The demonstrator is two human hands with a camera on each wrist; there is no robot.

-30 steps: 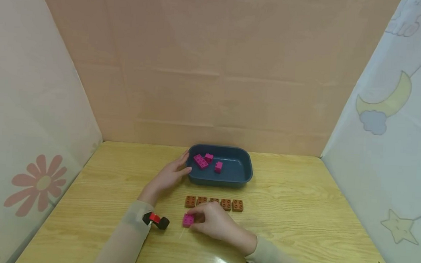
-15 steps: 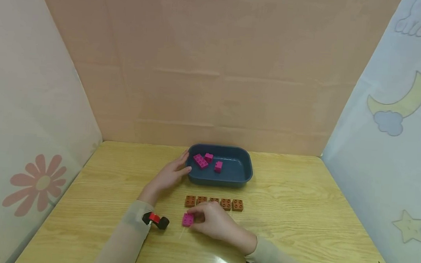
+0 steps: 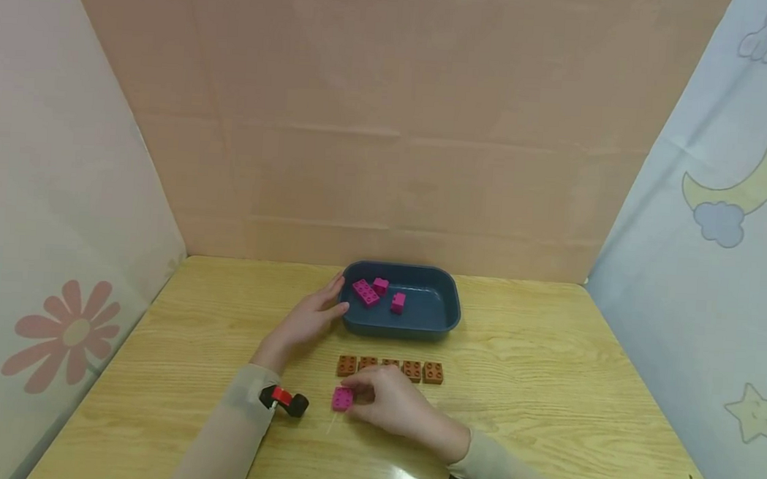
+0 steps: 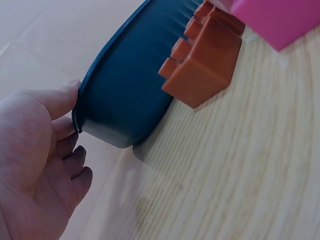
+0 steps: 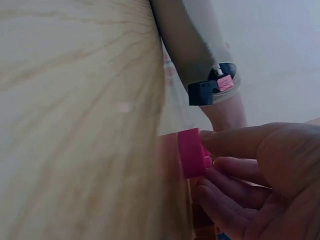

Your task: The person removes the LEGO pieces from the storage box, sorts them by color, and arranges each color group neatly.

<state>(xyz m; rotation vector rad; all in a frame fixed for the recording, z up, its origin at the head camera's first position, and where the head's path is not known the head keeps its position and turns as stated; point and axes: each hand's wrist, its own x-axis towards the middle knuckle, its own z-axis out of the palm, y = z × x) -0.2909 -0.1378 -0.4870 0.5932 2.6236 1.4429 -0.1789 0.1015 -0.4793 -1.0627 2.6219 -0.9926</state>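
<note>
The right hand (image 3: pixel 392 405) pinches the brick (image 3: pixel 343 399) narrowly between thumb and fingers at its right side. The brick appears to rest flat on the table (image 3: pixel 534 366), just in front of the leftmost of five brown bricks (image 3: pixel 433 373), apart from it. Step in hand, as judged: positioning the brick against that row. The next move calls for aligning it, then releasing without dragging. The brick is pink, square and glossy, studs up. The left hand (image 3: pixel 308 318), not gripping, rests its fingers against the left end of the tray (image 3: pixel 433 314), which contains three pink bricks (image 3: pixel 365 293).
</note>
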